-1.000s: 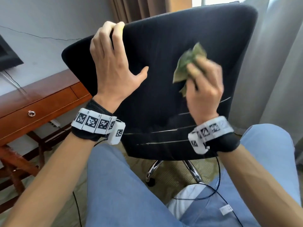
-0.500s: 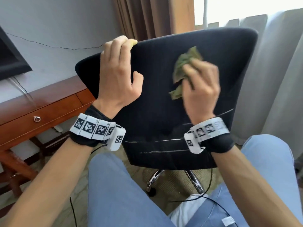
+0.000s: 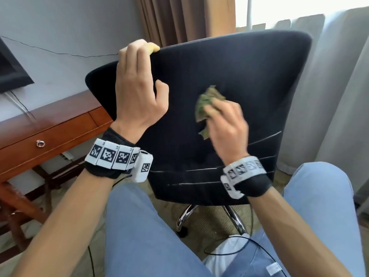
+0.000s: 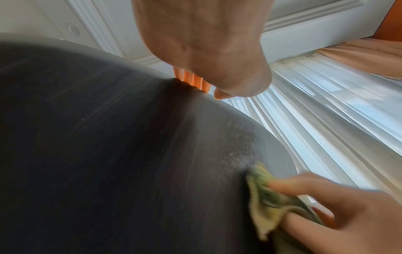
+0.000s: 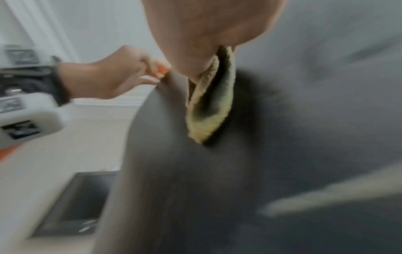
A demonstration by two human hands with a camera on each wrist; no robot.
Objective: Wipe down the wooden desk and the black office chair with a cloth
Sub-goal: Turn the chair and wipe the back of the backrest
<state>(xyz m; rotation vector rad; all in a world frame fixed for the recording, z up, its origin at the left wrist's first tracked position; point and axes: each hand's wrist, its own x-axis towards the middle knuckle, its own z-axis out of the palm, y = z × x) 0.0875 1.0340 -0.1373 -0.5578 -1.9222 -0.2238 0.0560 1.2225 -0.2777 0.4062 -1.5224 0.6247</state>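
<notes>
1. At far left, a dark screen (image 3: 12, 72) hangs on a grey wall (image 3: 60, 27) above a reddish wooden tabletop (image 3: 50, 114) with one drawer.
2. The left hand (image 3: 137, 86) curls its fingers over the top edge of the black office chair (image 3: 249, 80), gripping the backrest.
3. The right hand (image 3: 225, 124) clutches a crumpled green cloth (image 3: 207, 104) pressed against the backrest's middle.
4. Brown and white curtains (image 3: 329, 96) hang behind and at right.

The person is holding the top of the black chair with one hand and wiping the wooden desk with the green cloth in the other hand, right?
Not quite. The head view shows the green cloth in the right hand on the black chair, not the wooden desk. The left hand does hold the chair's top.
</notes>
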